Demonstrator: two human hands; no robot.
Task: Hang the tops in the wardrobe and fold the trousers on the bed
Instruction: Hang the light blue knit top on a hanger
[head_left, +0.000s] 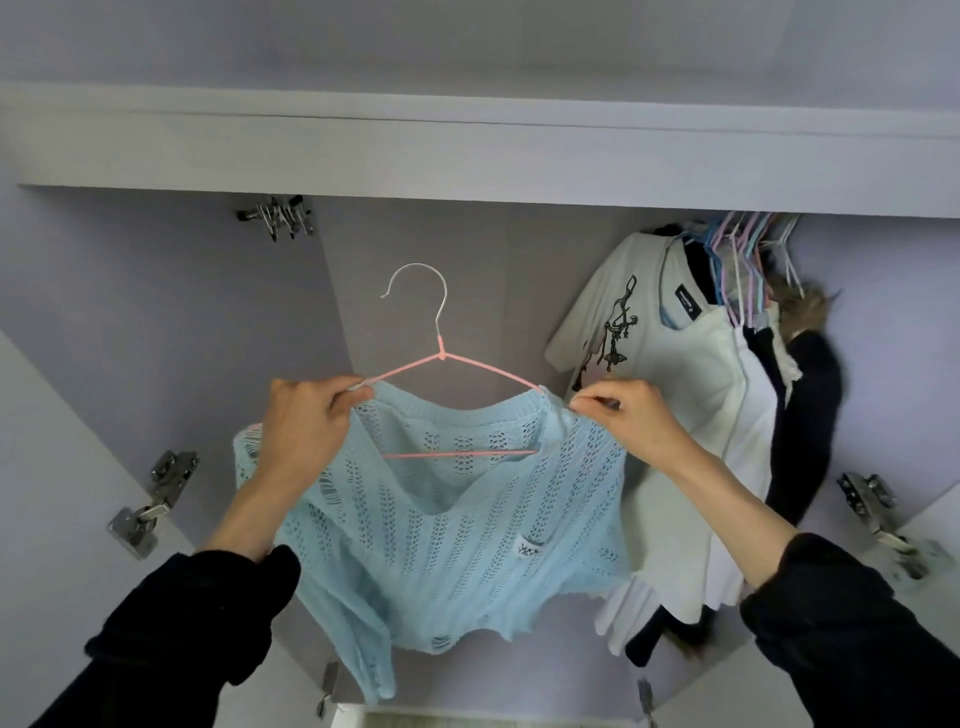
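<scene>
While both hands hold it up in front of the open wardrobe (156, 312), the light blue open-knit top (447, 525) hangs on a pink wire hanger (457, 364) with a bare metal hook pointing up, not on any rail. Left hand (306, 421) pinches the top's left shoulder at the hanger end, fingers curled; right hand (628, 410) pinches the right shoulder edge between thumb and fingertips. Small white label (528, 548) on the knit below the right hand, dark marks on it, unreadable. Right of the right hand: hung white tee (639, 353) with a black graphic, a dark neck label too blurred to read, dark garments and pastel hangers (743, 249) behind. Pale lilac panels, metal door hinges (150, 499) outside both wrists, clips (278, 215) above the left hand.
</scene>
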